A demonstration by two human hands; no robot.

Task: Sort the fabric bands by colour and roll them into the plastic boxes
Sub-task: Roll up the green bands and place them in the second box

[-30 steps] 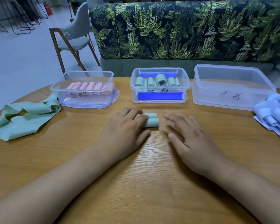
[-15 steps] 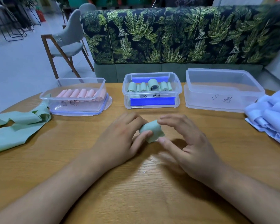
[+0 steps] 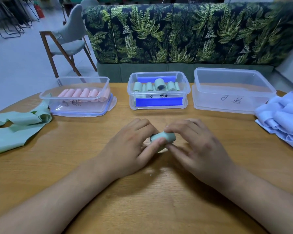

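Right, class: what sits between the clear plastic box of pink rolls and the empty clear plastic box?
In the head view, a clear plastic box with blue clips, holding rolled green fabric bands, stands between them.

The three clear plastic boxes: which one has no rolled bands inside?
The large clear plastic box farthest right, beside the loose pale blue fabric bands. The left box holds pink rolls; the middle box holds green rolls.

Left grip (image 3: 128,146) and right grip (image 3: 199,146) pinch roll (image 3: 165,136) (green).

Green roll (image 3: 162,136) half hidden by left hand (image 3: 130,149) and right hand (image 3: 198,146); loose band (image 3: 15,129) (far left) cropped.
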